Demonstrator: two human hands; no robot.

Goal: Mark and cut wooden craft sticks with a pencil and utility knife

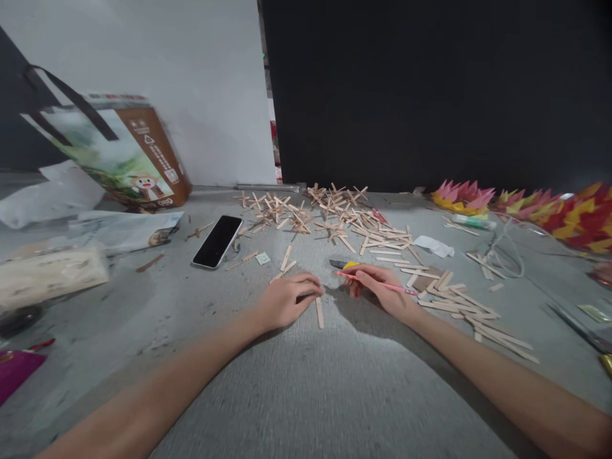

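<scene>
My left hand (291, 299) rests on the table with its thumb and fingertips together on the upper end of a wooden craft stick (320, 313), which points toward me. My right hand (380, 284) pinches a pink pencil (394, 289), its tip toward the left hand. Beside the right fingers is a utility knife (351, 264) with a yellow body and a dark end; whether the fingers touch it cannot be made out. Two more loose craft sticks (284, 271) lie just beyond the left hand.
Craft sticks joined into star shapes (282, 210) are heaped at the back. Loose sticks (459, 303) spread at right, near a glue stick (474, 222) and folded-paper pieces (463, 196). A phone (217, 241), tissue pack (52, 277) and paper bag (129, 153) occupy the left; scissors (578, 328) lie far right.
</scene>
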